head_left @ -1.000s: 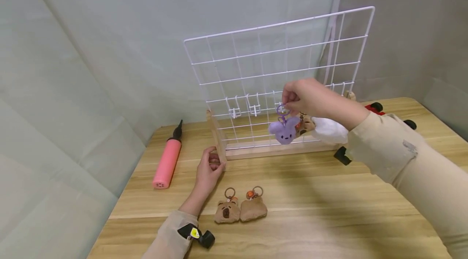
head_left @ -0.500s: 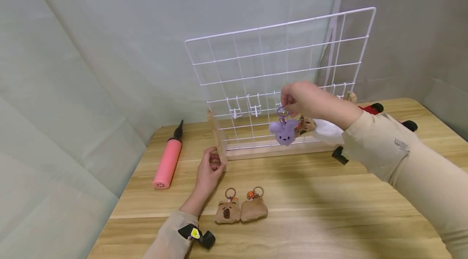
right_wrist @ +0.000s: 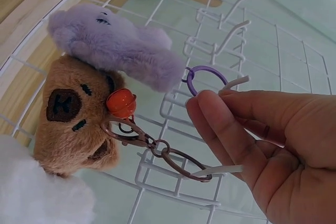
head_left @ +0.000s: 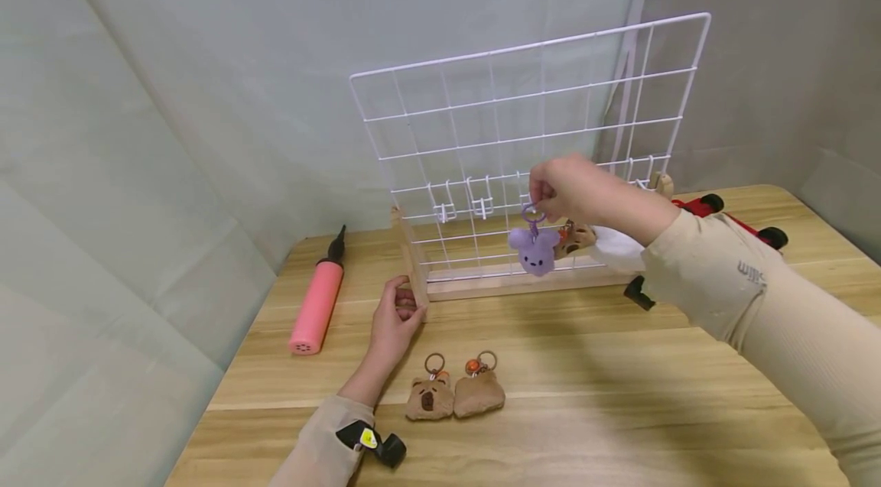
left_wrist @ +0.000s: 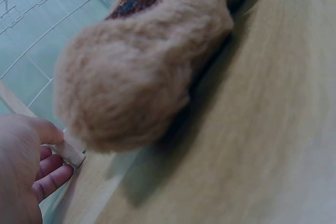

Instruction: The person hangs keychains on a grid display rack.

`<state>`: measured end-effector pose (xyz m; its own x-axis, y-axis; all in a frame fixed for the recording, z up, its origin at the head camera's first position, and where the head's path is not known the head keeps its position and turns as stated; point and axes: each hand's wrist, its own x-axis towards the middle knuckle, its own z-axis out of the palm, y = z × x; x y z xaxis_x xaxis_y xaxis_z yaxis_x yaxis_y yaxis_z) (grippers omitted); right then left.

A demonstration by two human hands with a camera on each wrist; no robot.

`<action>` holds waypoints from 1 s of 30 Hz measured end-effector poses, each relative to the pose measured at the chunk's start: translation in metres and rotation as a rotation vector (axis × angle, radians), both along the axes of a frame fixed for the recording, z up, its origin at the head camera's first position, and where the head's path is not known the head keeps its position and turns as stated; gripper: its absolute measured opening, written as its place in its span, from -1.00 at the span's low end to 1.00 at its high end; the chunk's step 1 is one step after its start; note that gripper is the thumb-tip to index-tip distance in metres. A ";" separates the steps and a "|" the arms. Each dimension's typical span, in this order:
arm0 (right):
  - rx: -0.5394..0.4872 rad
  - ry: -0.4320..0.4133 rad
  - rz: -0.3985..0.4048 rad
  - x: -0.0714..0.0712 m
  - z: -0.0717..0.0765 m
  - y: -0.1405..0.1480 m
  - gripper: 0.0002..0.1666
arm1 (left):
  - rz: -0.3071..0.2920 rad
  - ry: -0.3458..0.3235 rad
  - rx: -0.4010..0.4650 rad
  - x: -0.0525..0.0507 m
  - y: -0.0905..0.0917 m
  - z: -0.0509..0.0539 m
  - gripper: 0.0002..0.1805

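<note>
My right hand point(head_left: 574, 185) pinches the purple ring point(right_wrist: 209, 68) of a lilac plush keychain point(head_left: 537, 251) at the wire grid rack point(head_left: 492, 99). In the right wrist view the ring meets a white hook point(right_wrist: 237, 82); fingertips partly hide whether it is fully over the hook. Beside it a brown capybara plush keychain point(right_wrist: 79, 111) hangs with its bronze ring on another hook. With thumb and fingers, my left hand point(head_left: 391, 326) grips the rack's wooden foot point(head_left: 410, 261) at the left end. Two more brown plush keychains point(head_left: 430, 400) lie on the table near that hand.
A pink hand pump point(head_left: 318, 307) lies left of the rack. Several white hooks point(head_left: 481, 206) hang along the grid. A white plush point(head_left: 615, 248) is partly behind my right arm. Red and black items point(head_left: 700, 206) lie at the right on the wooden table point(head_left: 585, 403).
My right hand has lowered slightly with the lilac plush keychain, which has turned a little. The left hand stays on the wooden foot.
</note>
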<state>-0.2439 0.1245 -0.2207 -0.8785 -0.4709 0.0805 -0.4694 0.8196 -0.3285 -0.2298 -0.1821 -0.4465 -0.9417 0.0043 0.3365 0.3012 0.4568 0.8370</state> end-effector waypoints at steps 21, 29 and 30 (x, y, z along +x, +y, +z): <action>0.020 0.070 0.020 0.001 0.002 0.002 -0.94 | -0.005 -0.004 0.000 0.000 0.000 0.002 -0.41; -0.016 0.093 0.026 0.009 0.007 0.008 -0.93 | -0.004 -0.007 0.009 0.001 0.001 0.001 -0.41; -0.026 0.097 0.030 0.010 0.008 0.009 -0.93 | -0.005 -0.007 0.010 0.001 0.001 0.001 -0.41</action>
